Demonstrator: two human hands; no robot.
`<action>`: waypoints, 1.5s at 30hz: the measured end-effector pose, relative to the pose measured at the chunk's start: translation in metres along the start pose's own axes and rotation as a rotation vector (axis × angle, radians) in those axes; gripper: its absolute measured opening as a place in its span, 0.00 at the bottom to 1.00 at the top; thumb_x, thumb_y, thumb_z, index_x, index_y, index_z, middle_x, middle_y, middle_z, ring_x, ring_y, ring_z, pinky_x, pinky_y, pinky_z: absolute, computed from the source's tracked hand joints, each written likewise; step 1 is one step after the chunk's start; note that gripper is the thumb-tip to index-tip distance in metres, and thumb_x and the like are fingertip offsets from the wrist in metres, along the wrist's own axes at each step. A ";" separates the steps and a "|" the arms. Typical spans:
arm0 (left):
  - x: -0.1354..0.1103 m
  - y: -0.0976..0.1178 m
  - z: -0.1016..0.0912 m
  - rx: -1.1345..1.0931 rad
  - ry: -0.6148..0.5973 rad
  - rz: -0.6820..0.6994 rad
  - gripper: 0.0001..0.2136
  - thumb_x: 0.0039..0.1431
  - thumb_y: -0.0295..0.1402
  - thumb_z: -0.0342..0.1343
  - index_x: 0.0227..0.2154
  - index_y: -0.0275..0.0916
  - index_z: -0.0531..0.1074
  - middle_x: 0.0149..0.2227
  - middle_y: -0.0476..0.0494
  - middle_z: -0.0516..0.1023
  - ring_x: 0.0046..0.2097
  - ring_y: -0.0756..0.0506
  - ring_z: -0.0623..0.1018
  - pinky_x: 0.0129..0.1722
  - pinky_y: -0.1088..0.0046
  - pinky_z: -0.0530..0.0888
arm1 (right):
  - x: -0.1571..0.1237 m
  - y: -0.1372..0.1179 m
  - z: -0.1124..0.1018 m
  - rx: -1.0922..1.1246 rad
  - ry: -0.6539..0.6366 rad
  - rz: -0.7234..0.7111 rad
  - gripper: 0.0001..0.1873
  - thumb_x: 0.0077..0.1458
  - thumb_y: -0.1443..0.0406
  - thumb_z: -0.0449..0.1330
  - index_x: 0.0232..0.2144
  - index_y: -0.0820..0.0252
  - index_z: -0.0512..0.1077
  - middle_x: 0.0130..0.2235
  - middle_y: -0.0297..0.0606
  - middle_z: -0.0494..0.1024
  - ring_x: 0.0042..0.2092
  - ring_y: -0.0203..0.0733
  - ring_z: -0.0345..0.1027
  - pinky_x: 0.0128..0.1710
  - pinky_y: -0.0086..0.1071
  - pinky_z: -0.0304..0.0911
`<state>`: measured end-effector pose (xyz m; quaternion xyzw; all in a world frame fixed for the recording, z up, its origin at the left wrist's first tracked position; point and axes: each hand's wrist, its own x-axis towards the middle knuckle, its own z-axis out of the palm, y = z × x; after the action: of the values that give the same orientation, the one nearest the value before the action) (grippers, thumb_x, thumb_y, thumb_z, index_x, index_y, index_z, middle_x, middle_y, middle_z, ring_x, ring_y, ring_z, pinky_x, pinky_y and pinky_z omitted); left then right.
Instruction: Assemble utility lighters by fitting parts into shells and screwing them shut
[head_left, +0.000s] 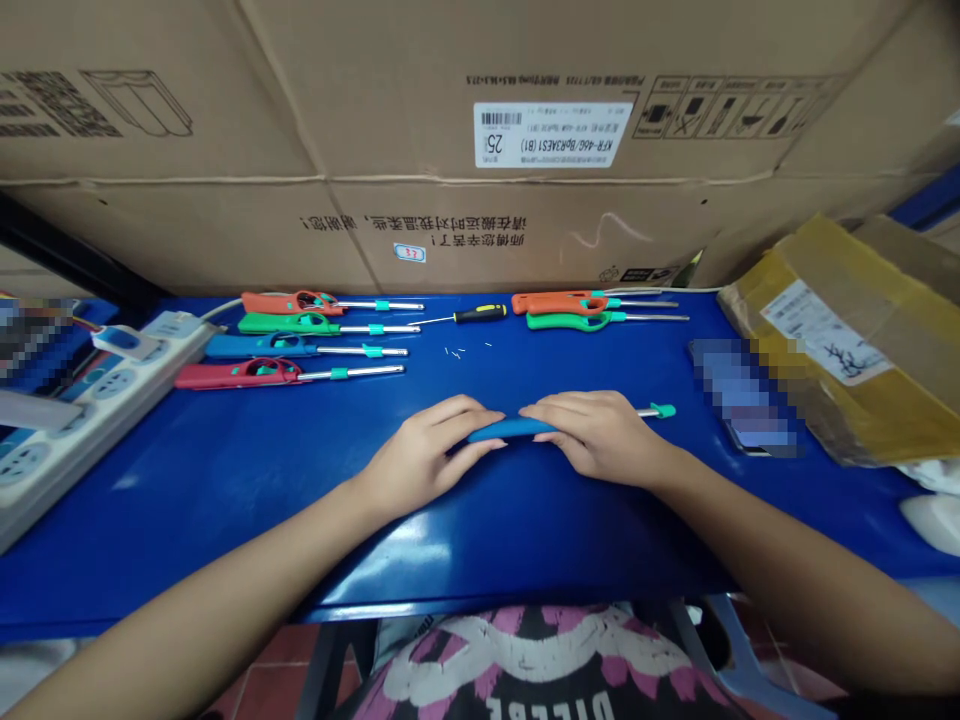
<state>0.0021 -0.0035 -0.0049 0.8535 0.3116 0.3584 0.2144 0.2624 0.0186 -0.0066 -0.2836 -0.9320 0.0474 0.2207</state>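
Observation:
A blue long-nosed gas lighter [506,429] lies lengthwise across both hands, just above the blue table. My left hand [431,450] is closed round the end of its handle, thumb below and fingers above. Closer to the nozzle, my right hand [596,435] grips it and hides its middle part. The metal nozzle with a teal tip [660,411] sticks out to the right. Beyond my hands, a black and yellow screwdriver [481,314] rests on the table, and several small white slivers [457,352] are scattered near it.
Several lighters [240,374] lie in a row at left; an orange lighter [559,303] and a green lighter [570,320] lie at back right. A power strip [112,390] borders the left. A phone [742,395] and a taped parcel [847,330] sit right. A large carton [420,130] walls the back.

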 end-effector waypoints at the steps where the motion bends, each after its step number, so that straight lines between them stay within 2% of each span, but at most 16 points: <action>1: 0.000 0.000 0.001 0.004 0.005 -0.001 0.12 0.66 0.30 0.58 0.51 0.37 0.75 0.42 0.40 0.80 0.43 0.47 0.80 0.46 0.71 0.79 | 0.000 0.000 0.001 0.006 -0.003 0.006 0.14 0.68 0.63 0.52 0.48 0.59 0.76 0.46 0.41 0.84 0.44 0.42 0.80 0.41 0.33 0.72; 6: 0.001 -0.003 0.001 -0.012 0.020 -0.055 0.11 0.64 0.30 0.60 0.49 0.36 0.77 0.40 0.41 0.81 0.40 0.48 0.80 0.43 0.73 0.78 | 0.001 0.005 -0.003 0.013 -0.050 0.063 0.16 0.68 0.58 0.55 0.51 0.58 0.76 0.48 0.40 0.84 0.47 0.44 0.79 0.46 0.35 0.73; 10: 0.003 -0.010 -0.003 0.009 0.038 -0.085 0.11 0.64 0.32 0.61 0.47 0.36 0.78 0.40 0.41 0.81 0.39 0.47 0.80 0.42 0.72 0.78 | -0.002 0.018 -0.009 -0.030 -0.051 0.067 0.16 0.67 0.59 0.56 0.49 0.59 0.77 0.47 0.42 0.84 0.45 0.47 0.80 0.47 0.40 0.73; 16: 0.005 -0.012 -0.004 -0.019 0.063 -0.105 0.10 0.63 0.34 0.61 0.45 0.37 0.79 0.40 0.41 0.83 0.39 0.46 0.81 0.43 0.70 0.78 | -0.003 0.022 -0.015 0.000 -0.024 0.064 0.13 0.67 0.61 0.56 0.43 0.59 0.79 0.42 0.40 0.85 0.40 0.44 0.79 0.41 0.39 0.71; 18: 0.006 -0.011 -0.003 -0.043 0.082 -0.160 0.09 0.63 0.35 0.61 0.43 0.38 0.80 0.39 0.42 0.83 0.39 0.46 0.81 0.41 0.70 0.78 | -0.002 0.021 -0.016 0.036 -0.039 0.116 0.13 0.67 0.60 0.55 0.44 0.58 0.79 0.42 0.40 0.85 0.41 0.44 0.79 0.42 0.38 0.71; 22: 0.007 -0.010 0.000 -0.224 0.114 -0.369 0.11 0.63 0.38 0.61 0.41 0.36 0.79 0.34 0.43 0.81 0.31 0.49 0.80 0.30 0.75 0.78 | -0.003 0.024 -0.015 0.021 -0.047 0.192 0.14 0.66 0.59 0.56 0.47 0.58 0.77 0.43 0.43 0.84 0.45 0.48 0.78 0.46 0.41 0.71; 25: 0.006 -0.010 0.001 -0.293 0.123 -0.423 0.12 0.64 0.39 0.60 0.40 0.33 0.79 0.31 0.43 0.80 0.27 0.49 0.79 0.28 0.75 0.78 | -0.004 0.026 -0.013 -0.005 -0.039 0.193 0.12 0.67 0.60 0.55 0.43 0.60 0.77 0.40 0.42 0.84 0.42 0.48 0.78 0.42 0.41 0.72; 28: 0.007 -0.008 -0.001 -0.262 0.148 -0.402 0.11 0.62 0.38 0.62 0.40 0.35 0.80 0.32 0.43 0.80 0.30 0.49 0.79 0.29 0.76 0.77 | -0.004 0.024 -0.013 -0.021 0.016 0.201 0.11 0.66 0.59 0.56 0.41 0.58 0.76 0.39 0.41 0.84 0.40 0.47 0.78 0.40 0.39 0.71; 31: 0.009 -0.005 -0.003 -0.269 0.199 -0.384 0.10 0.58 0.36 0.65 0.39 0.37 0.81 0.36 0.41 0.81 0.37 0.47 0.80 0.33 0.76 0.78 | -0.004 0.023 -0.018 -0.036 0.076 0.172 0.09 0.66 0.61 0.57 0.43 0.57 0.74 0.42 0.41 0.83 0.44 0.47 0.77 0.44 0.38 0.70; 34: 0.009 -0.007 -0.002 -0.436 0.153 -0.497 0.13 0.57 0.38 0.65 0.42 0.36 0.80 0.39 0.40 0.81 0.36 0.47 0.80 0.33 0.73 0.82 | -0.006 0.027 -0.021 -0.046 0.019 0.173 0.09 0.62 0.68 0.56 0.44 0.56 0.72 0.44 0.41 0.81 0.44 0.46 0.76 0.41 0.36 0.70; 36: 0.007 -0.009 0.000 -0.503 0.101 -0.573 0.15 0.57 0.39 0.65 0.44 0.35 0.79 0.35 0.42 0.80 0.31 0.49 0.80 0.30 0.72 0.82 | -0.007 0.031 -0.022 -0.061 -0.001 0.204 0.10 0.58 0.71 0.56 0.42 0.56 0.70 0.43 0.41 0.79 0.41 0.44 0.75 0.36 0.35 0.69; 39: 0.005 -0.012 0.003 -0.519 0.076 -0.605 0.16 0.56 0.37 0.66 0.44 0.34 0.79 0.29 0.47 0.78 0.28 0.49 0.80 0.29 0.73 0.82 | -0.009 0.035 -0.021 -0.070 -0.005 0.237 0.09 0.57 0.72 0.56 0.40 0.56 0.69 0.41 0.39 0.78 0.39 0.43 0.75 0.35 0.33 0.68; 43: 0.005 -0.013 0.003 -0.556 0.070 -0.636 0.16 0.55 0.36 0.67 0.44 0.33 0.79 0.27 0.48 0.79 0.28 0.49 0.81 0.31 0.74 0.82 | -0.008 0.031 -0.022 -0.025 -0.093 0.224 0.14 0.58 0.71 0.54 0.46 0.55 0.69 0.45 0.39 0.77 0.43 0.43 0.74 0.38 0.34 0.68; 45: 0.006 -0.014 0.003 -0.582 0.069 -0.651 0.18 0.57 0.38 0.66 0.47 0.32 0.78 0.27 0.47 0.80 0.29 0.49 0.82 0.33 0.73 0.83 | -0.007 0.028 -0.025 -0.004 -0.132 0.223 0.16 0.59 0.70 0.54 0.50 0.55 0.69 0.47 0.40 0.76 0.44 0.44 0.74 0.39 0.35 0.68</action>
<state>0.0021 0.0102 -0.0121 0.6023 0.4577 0.3734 0.5370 0.2926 0.0368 0.0067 -0.3823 -0.9072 0.0881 0.1518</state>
